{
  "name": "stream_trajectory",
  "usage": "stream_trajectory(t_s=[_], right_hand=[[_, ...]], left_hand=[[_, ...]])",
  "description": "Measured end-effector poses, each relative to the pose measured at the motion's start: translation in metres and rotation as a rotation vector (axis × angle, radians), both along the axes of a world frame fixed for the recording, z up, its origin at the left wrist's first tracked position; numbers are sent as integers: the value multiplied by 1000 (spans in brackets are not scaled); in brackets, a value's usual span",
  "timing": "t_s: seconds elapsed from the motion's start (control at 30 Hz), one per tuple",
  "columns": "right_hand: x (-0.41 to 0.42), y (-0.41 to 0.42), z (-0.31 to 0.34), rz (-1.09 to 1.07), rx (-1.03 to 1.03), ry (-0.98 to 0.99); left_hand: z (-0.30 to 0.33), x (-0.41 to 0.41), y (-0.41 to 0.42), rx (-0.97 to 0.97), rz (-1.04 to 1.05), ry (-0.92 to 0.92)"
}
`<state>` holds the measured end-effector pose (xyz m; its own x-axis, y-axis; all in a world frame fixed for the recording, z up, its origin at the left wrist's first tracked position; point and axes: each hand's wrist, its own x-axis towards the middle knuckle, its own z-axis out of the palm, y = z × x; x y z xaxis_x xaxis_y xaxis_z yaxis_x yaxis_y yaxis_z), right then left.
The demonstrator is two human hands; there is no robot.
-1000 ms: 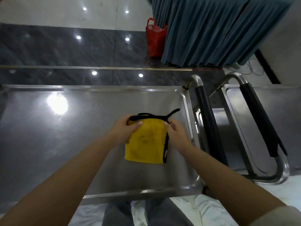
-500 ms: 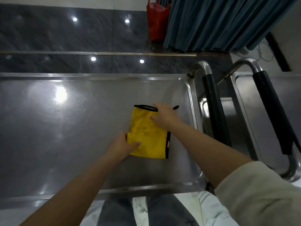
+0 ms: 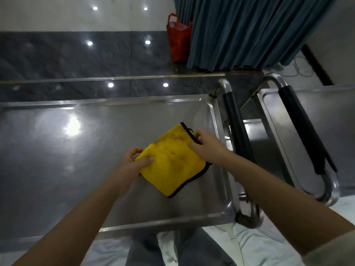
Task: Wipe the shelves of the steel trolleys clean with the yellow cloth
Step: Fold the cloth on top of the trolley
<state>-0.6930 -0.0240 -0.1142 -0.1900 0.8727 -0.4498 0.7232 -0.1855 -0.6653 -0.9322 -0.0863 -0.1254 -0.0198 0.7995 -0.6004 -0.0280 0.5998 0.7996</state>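
Observation:
A folded yellow cloth (image 3: 173,162) with a black hem lies turned like a diamond on the top shelf of the steel trolley (image 3: 76,150), near its right end. My left hand (image 3: 132,164) pinches the cloth's left corner between thumb and fingers. My right hand (image 3: 207,146) grips the cloth's upper right edge, thumb on top. A second steel trolley (image 3: 326,120) stands to the right, its top shelf bare.
Two black-sleeved push handles (image 3: 236,123) (image 3: 301,129) stand between the trolleys. A lower shelf (image 3: 255,131) shows between them. Beyond the trolleys are a dark glossy floor, a red bag (image 3: 178,41) and a blue curtain (image 3: 249,31). My legs are at the front edge.
The cloth has turned from lying square to a diamond. My left hand moved from its lower left corner to pinch the left corner; my right hand shifted from pressing on top to gripping the edge.

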Motion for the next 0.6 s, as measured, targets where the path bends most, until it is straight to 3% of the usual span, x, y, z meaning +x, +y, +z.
stream_trajectory(t_s=[0.1,0.27,0.43,0.6], right_hand=[[41,-21,56,-151,125,187],[122,-59,104,-395,279,313],[183,-88,66,-576,199,235],[181,-104,22,-486,155,145]], left_hand=[[36,21,14,82,-44,-77],[72,92,32,145,-249,-146],[54,164,32,124,-366,-48],[32,186,20,105,-323,66]])
